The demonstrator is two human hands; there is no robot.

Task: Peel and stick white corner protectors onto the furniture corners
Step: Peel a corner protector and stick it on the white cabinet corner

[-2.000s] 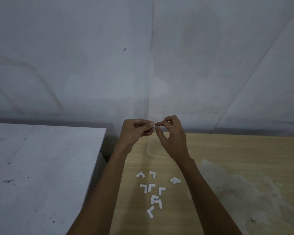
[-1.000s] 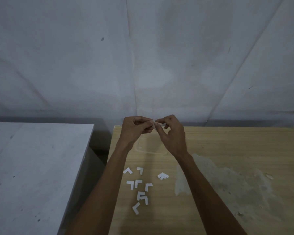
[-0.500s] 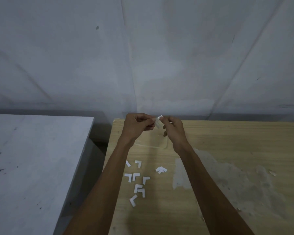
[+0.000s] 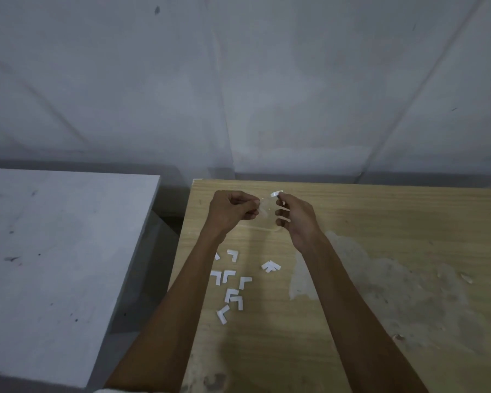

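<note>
White corner protector (image 4: 276, 193) pinched by right hand (image 4: 296, 219), left hand (image 4: 231, 211) pinching seemingly clear film (image 4: 263, 209), spares (image 4: 228, 276) on table (image 4: 394, 222).

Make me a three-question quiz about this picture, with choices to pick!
1. Where do the loose corner pieces lie?
A) on a chair
B) on the wooden table
C) on the floor

2. What colour are they?
A) white
B) red
C) black

3. What is the right hand doing?
A) lying flat
B) pinching a small white piece
C) pointing

Answers: 1 B, they are scattered on the wood between the arms; 2 A, every piece shows white; 3 B, its thumb and finger hold the piece up.
</note>
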